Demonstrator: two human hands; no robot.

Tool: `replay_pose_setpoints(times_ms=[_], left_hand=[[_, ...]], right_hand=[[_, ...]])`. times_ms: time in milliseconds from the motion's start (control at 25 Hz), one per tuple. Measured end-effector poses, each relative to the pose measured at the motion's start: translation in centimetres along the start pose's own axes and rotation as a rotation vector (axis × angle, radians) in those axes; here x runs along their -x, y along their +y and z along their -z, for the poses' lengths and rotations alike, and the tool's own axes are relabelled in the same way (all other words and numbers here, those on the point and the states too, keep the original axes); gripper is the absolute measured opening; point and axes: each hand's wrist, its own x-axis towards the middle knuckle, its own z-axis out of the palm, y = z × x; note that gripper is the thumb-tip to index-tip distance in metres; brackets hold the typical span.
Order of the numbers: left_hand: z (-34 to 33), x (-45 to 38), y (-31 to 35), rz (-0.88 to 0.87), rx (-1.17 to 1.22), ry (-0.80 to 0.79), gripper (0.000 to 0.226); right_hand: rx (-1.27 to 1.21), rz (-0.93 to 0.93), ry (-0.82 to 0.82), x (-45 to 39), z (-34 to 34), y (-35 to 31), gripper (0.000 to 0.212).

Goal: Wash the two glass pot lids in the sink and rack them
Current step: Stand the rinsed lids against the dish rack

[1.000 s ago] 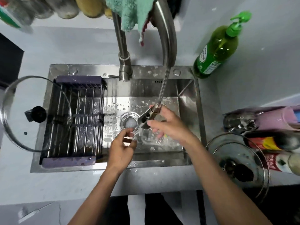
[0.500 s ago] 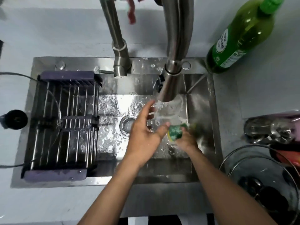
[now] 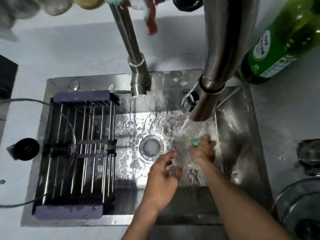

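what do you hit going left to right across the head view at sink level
lid knob → drying rack → drain → left hand → right hand holding sponge → second glass lid

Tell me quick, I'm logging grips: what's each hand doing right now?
Left hand: open, fingers loosely curled, holding nothing, at the edge of the water stream.
Right hand: closed on a green sponge under the stream.

A pale grey-white countertop (image 3: 72, 54) surrounds the steel basin on every side; a dark block (image 3: 7, 77) sits at nine o'clock; blurred jars (image 3: 52, 5) line the twelve o'clock edge; a green bottle (image 3: 280, 42) leans at two o'clock; light glares off the wet steel.
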Motion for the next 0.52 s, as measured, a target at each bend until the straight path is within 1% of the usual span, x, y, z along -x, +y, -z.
replay_pose_setpoints(times_ms=[40,80,120,160,200,240,320,360,400,440,480,520], left_hand=[[0.4,-0.1,-0.3,0.021,0.029,0.024,0.031],[0.8,-0.1,-0.4,0.041,0.062,0.049,0.029],[1.2,0.0,-0.2,0.053,0.096,0.069,0.028],[1.6,0.0,0.2,0.060,0.123,0.087,0.028],[1.9,0.2,0.5,0.064,0.140,0.105,0.027],[2.4,0.3,0.8,0.064,0.153,0.125,0.027],[3.3,0.8,1.5,0.059,0.190,0.162,0.027],[3.6,0.9,1.8,0.060,0.214,0.166,0.027],[4.1,1.2,2.1,0.065,0.238,0.166,0.027],[4.2,1.1,2.4,0.067,0.249,0.161,0.027],[3.9,0.9,2.9,0.058,0.248,0.154,0.027],[3.7,0.7,3.3,0.045,0.248,0.151,0.027]], right_hand=[[-0.348,-0.050,-0.073,0.1,0.5,-1.3,0.059],[-0.680,-0.094,-0.214,0.7,1.3,-2.9,0.049],[-0.960,-0.135,-0.382,1.8,2.5,-4.7,0.043],[-1.115,-0.150,-0.524,2.9,3.7,-6.5,0.036],[-1.176,-0.160,-0.616,4.4,4.9,-8.0,0.028],[-1.206,-0.150,-0.670,5.2,5.6,-9.3,0.032],[-1.275,-0.145,-0.706,7.0,7.3,-11.1,0.054],[-1.292,-0.144,-0.716,7.7,8.0,-11.6,0.055],[-1.276,-0.127,-0.733,8.5,8.3,-11.9,0.049],[-1.291,-0.152,-0.748,9.1,8.5,-12.1,0.031],[-1.327,-0.179,-0.718,9.4,9.0,-11.9,0.009],[-1.330,-0.179,-0.695,9.7,9.1,-11.8,0.011]])
